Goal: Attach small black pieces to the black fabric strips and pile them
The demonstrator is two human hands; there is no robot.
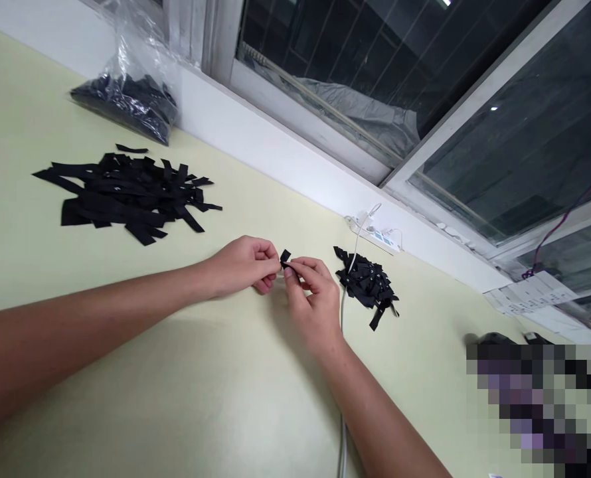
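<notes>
Both of my hands meet above the pale yellow table. Between their fingertips is a small black fabric strip, folded or bent at its top. My left hand pinches it from the left and my right hand pinches it from the right. A wide heap of flat black strips lies to the far left. A smaller pile of folded black pieces sits just right of my right hand.
A clear plastic bag of black pieces leans against the white window sill at the back left. A white power strip and its cable run past my right wrist. Papers lie at right.
</notes>
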